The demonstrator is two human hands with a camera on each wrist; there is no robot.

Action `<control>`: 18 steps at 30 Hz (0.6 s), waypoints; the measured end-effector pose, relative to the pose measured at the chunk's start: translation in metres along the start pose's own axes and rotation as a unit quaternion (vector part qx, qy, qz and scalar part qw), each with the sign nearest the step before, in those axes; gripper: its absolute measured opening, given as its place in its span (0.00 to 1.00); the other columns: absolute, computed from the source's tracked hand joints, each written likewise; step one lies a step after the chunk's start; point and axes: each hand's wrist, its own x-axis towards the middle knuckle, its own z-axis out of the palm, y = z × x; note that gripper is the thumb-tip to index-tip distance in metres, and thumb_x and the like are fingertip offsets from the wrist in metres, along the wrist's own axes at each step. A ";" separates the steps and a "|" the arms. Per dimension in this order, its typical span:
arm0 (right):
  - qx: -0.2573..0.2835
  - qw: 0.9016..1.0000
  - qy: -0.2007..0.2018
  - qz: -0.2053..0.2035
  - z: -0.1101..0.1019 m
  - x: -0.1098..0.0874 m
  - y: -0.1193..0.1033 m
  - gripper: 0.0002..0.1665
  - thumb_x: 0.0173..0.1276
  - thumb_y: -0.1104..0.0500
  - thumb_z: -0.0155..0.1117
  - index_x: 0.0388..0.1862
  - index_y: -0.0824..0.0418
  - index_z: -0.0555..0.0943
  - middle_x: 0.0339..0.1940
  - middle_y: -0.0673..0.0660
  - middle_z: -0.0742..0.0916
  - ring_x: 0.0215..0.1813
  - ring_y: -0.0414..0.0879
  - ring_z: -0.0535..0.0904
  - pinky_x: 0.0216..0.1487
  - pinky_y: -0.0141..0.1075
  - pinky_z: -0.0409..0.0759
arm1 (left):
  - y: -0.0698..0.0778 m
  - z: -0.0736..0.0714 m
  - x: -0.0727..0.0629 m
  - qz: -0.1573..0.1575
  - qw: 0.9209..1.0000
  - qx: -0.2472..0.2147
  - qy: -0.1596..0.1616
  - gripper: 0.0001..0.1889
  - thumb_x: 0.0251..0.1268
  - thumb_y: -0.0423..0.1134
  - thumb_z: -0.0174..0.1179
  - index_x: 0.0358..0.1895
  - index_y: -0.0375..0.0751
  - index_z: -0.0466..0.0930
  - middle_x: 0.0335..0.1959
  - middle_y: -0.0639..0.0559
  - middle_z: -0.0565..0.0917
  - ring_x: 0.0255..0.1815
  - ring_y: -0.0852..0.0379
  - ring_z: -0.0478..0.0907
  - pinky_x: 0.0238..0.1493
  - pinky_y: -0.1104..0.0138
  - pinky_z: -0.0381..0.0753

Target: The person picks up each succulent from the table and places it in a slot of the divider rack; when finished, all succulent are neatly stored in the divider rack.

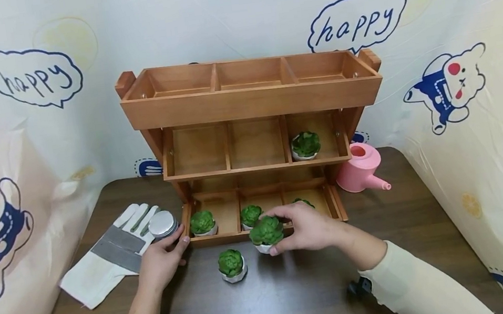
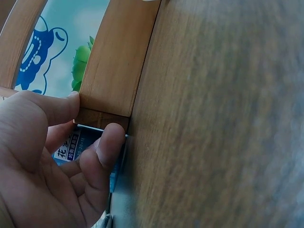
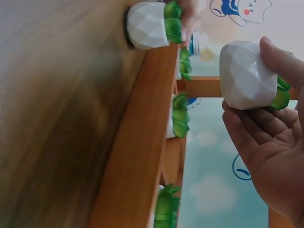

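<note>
My right hand (image 1: 310, 226) holds a small potted succulent (image 1: 267, 231) in front of the bottom tier of a three-tier wooden shelf (image 1: 251, 103). Its faceted white pot (image 3: 248, 76) sits between thumb and fingers in the right wrist view. At the shelf's lower left front corner, my left hand (image 1: 162, 259) grips the wood, thumb and fingers around the corner (image 2: 102, 116). Another succulent (image 1: 231, 265) stands on the table between the hands. The bottom tier has one succulent (image 1: 203, 223) at left, one (image 1: 251, 215) in the middle and one (image 1: 303, 203) at right, partly hidden by my right hand.
One succulent (image 1: 305, 144) sits in the middle tier's right compartment. A pink watering can (image 1: 360, 169) stands right of the shelf. On the dark wooden table (image 1: 308, 298), a white and grey glove (image 1: 112, 255) and a silver-lidded round container (image 1: 163, 224) lie at left. Printed cloth hangs behind.
</note>
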 end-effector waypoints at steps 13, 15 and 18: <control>-0.033 0.999 0.019 -0.020 -0.036 0.018 -0.014 0.38 0.56 0.44 0.84 0.64 0.48 0.81 0.48 0.40 0.88 0.49 0.36 0.83 0.54 0.40 0.81 | 0.002 -0.002 -0.001 0.004 1.000 -0.005 -0.002 0.30 0.72 0.63 0.62 0.73 0.60 0.76 0.23 0.53 0.88 0.24 0.56 0.86 0.36 0.60 0.73; -0.030 0.999 0.024 -0.021 -0.041 0.021 -0.016 0.37 0.56 0.44 0.85 0.64 0.49 0.82 0.48 0.40 0.88 0.49 0.36 0.83 0.55 0.41 0.81 | 0.001 -0.001 -0.001 0.002 1.000 -0.004 -0.003 0.30 0.72 0.63 0.62 0.73 0.60 0.76 0.23 0.53 0.88 0.25 0.56 0.86 0.36 0.60 0.73; -0.024 0.999 0.034 -0.024 -0.049 0.026 -0.019 0.37 0.56 0.45 0.85 0.64 0.49 0.82 0.49 0.41 0.88 0.50 0.37 0.84 0.57 0.43 0.81 | 0.001 0.000 0.000 0.000 1.000 -0.004 -0.003 0.29 0.72 0.62 0.62 0.73 0.60 0.76 0.23 0.54 0.88 0.25 0.56 0.86 0.36 0.60 0.73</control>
